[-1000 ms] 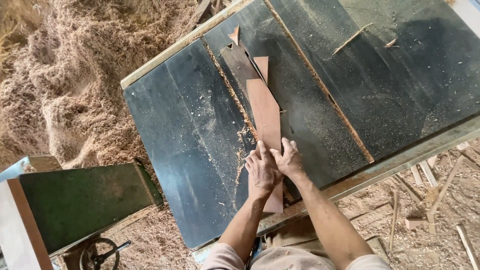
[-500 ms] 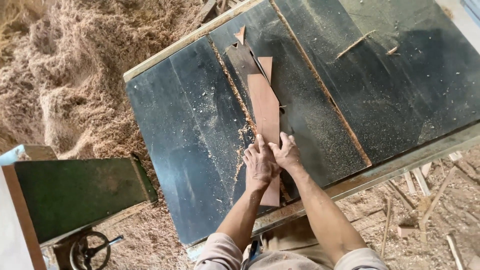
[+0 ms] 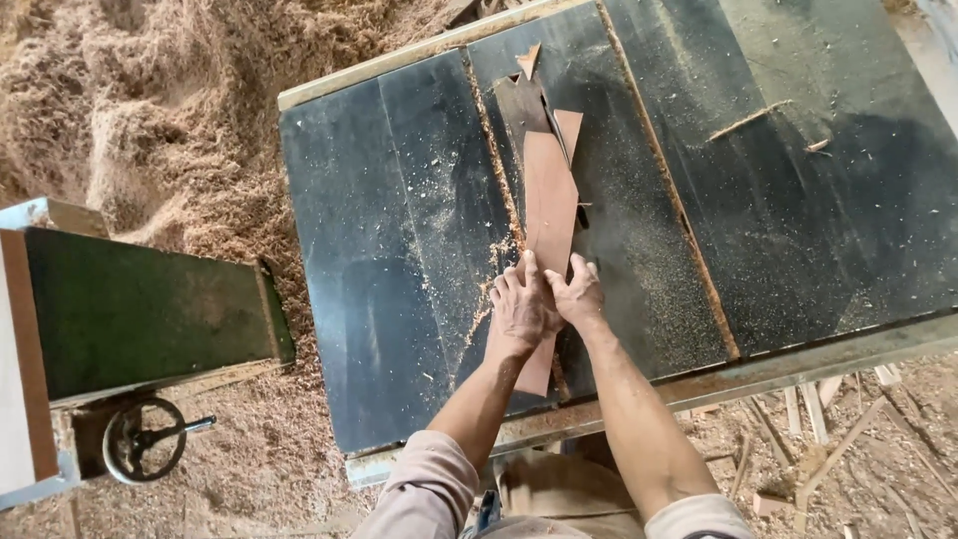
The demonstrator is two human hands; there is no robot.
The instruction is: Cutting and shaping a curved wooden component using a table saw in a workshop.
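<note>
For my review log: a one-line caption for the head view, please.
Left hand and right hand press a long brown wood strip flat on a dark, sawdust-strewn table.

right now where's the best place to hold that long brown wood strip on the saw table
Probably the near end of the strip, from the person's side, where the left hand and right hand press it flat. It lies thin and lengthwise along the table slot, so hands stay behind it.

Sawdust heap (image 3: 150, 110) left of black saw table (image 3: 379, 299), green machine (image 3: 140, 309) with handwheel (image 3: 145, 441) beside, wood offcuts (image 3: 828, 439) on floor right.
</note>
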